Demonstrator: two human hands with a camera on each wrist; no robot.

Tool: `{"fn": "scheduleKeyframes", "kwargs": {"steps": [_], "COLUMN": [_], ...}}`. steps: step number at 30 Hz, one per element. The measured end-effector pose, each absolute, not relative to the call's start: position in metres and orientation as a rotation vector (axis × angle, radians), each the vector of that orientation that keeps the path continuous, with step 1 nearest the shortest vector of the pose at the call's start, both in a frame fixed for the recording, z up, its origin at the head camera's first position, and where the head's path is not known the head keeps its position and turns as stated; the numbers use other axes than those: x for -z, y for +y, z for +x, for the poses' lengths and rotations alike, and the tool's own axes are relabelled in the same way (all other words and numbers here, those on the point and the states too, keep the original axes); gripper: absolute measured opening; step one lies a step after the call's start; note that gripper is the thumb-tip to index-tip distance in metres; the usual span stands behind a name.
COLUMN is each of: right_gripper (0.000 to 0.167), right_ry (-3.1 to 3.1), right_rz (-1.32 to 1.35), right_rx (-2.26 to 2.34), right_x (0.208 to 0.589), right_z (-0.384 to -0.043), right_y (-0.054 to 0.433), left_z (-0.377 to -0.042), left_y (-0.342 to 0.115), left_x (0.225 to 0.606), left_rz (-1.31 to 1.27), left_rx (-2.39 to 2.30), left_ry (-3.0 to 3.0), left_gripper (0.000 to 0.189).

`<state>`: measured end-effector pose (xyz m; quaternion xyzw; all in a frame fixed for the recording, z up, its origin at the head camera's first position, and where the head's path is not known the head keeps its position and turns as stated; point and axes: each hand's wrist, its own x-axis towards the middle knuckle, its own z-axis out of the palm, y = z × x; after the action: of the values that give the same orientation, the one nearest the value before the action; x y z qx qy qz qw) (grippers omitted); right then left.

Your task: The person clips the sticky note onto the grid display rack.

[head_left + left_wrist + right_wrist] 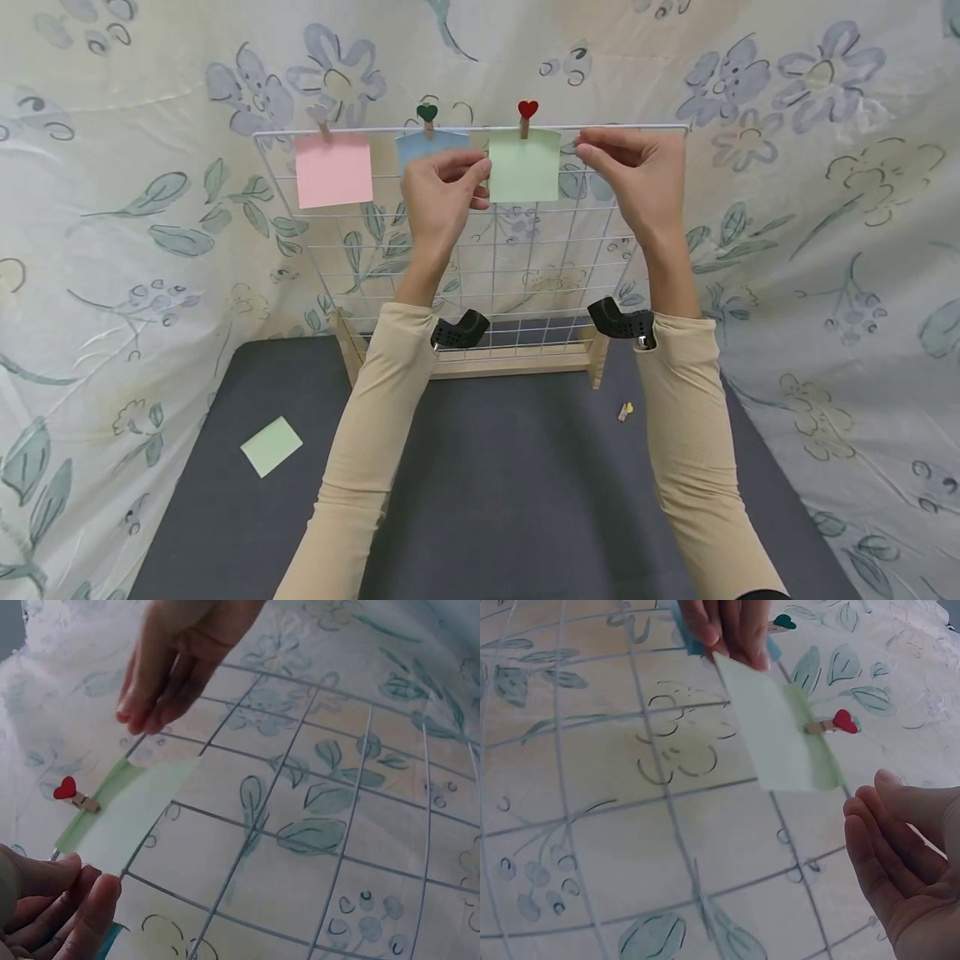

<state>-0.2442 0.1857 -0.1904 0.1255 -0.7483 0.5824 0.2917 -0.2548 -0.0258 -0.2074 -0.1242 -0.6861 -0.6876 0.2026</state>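
Observation:
A pale green sticky note (pixel 524 167) hangs from the top wire of a white wire grid (pixel 547 242), held there by a small wooden clothespin (pixel 822 728) with a red heart (pixel 528 109). At the note's left edge, my left hand (pixel 441 198) pinches the paper between thumb and fingers. My right hand (pixel 641 175) is raised by the top wire, a short way right of the note. Its fingers (pixel 877 832) are loosely bent, with nothing between them. Behind my left hand, a blue sticky note (pixel 420 145) is partly hidden; a clothespin with a green heart (pixel 427 112) clips it.
A pink sticky note (pixel 334 171) hangs at the grid's left under another clothespin (pixel 324 132). The grid stands in a wooden base (pixel 510 364) on a dark table (pixel 495 483). A green note (pixel 272 447) lies left, a small yellow-topped clothespin (pixel 625 412) right. Floral cloth (pixel 840 250) surrounds the table.

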Motion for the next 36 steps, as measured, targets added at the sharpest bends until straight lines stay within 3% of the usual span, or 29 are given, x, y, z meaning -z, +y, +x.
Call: {"fn": "scheduleKeyframes", "kwargs": {"steps": [20, 36], "right_gripper": [0.022, 0.031], "right_ry": [-2.012, -2.268], "right_rz": [0.302, 0.003], "right_rx": [-1.610, -1.544], "right_x": [0.263, 0.358], "right_z": [-0.222, -0.207], "right_y": [0.211, 0.247], "left_z": [-0.232, -0.223], "left_y": [-0.041, -0.096], "left_x": [0.254, 0.339], "left_rz": [-0.406, -0.066], "left_rx": [1.996, 2.059], "left_ry": [-1.919, -1.930], "left_gripper": [0.014, 0.018]}}
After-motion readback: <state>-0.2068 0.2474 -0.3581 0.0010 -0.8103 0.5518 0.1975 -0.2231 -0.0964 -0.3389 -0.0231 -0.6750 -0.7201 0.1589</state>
